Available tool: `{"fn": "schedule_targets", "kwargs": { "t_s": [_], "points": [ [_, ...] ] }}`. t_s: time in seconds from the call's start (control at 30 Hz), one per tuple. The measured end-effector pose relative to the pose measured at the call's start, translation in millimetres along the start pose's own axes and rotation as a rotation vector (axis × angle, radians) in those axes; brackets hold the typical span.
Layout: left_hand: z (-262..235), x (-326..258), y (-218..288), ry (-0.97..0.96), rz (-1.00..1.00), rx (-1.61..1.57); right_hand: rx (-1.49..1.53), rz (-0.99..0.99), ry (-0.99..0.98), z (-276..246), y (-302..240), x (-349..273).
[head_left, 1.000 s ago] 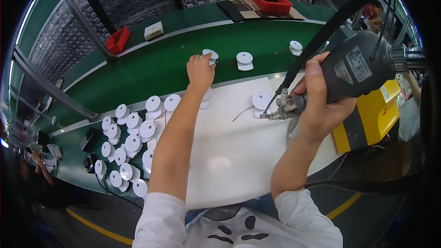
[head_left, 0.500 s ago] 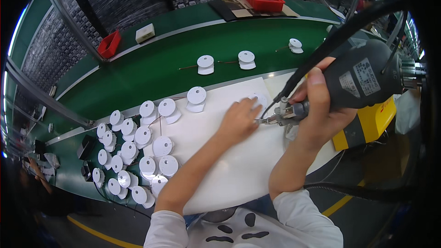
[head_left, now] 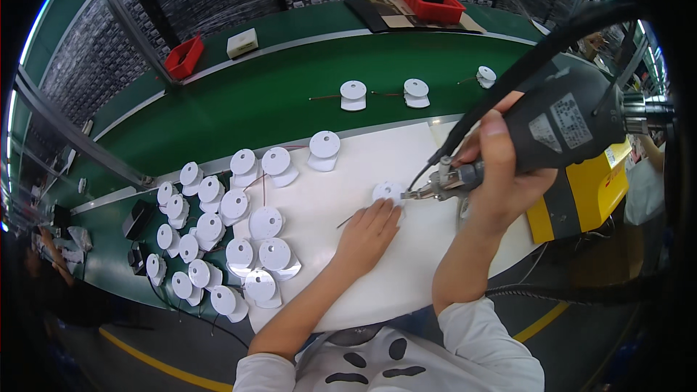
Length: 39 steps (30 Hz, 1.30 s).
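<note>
**Steadily: a white disc part held down under the tool tip**

Right now the left hand lies flat on the white worktop, its fingers extended and close together, the fingertips pressing on the near edge of a small white disc part. That disc sits just beyond the fingers, toward the far side, near the middle of the worktop. A thin wire runs out from under the hand to the left.

The right hand is wrapped tightly around a dark grey power screwdriver, thumb over the top of the body. The metal nose of the tool points left and meets the right edge of the disc, so the part lies between the two hands. A thick black hose arcs away from the tool toward the far right.

To the left, a cluster of similar white discs covers the near-left end of the worktop. Beyond the worktop runs a green conveyor belt carrying three more discs. A yellow box stands just right of the right hand, and red bins sit at the far side.
</note>
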<state>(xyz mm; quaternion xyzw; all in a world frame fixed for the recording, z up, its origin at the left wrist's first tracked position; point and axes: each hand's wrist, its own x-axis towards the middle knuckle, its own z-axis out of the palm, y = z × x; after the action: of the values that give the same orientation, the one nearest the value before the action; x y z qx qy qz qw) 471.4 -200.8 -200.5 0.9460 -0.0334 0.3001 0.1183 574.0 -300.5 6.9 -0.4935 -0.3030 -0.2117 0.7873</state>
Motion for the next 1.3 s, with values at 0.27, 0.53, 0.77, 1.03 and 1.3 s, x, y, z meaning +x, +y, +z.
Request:
{"fn": "schedule_targets", "kwargs": {
  "t_s": [0.27, 0.53, 0.77, 1.03, 1.3],
  "points": [
    [-28.9, -25.8, -2.3, 0.020, -0.015, 0.058, 0.022, 0.041, -0.168, 26.8, 10.4, -20.0],
    [-27.0, -30.3, -4.9, 0.019, -0.019, 0.052, 0.013, 0.055, -0.193, 29.5, 16.2, -24.8],
    [-24.9, -31.7, -6.2, 0.034, -0.008, 0.041, -0.036, -0.001, -0.207, 32.2, 24.1, -22.6],
    [-27.2, -30.1, -6.4, 0.038, -0.024, 0.027, 0.042, 0.086, -0.208, 38.1, 26.2, -25.6],
    [-30.1, -30.8, -7.1, 0.024, -0.026, -0.014, -0.038, 0.002, -0.248, 39.8, 32.4, -31.3]
  ]
}}
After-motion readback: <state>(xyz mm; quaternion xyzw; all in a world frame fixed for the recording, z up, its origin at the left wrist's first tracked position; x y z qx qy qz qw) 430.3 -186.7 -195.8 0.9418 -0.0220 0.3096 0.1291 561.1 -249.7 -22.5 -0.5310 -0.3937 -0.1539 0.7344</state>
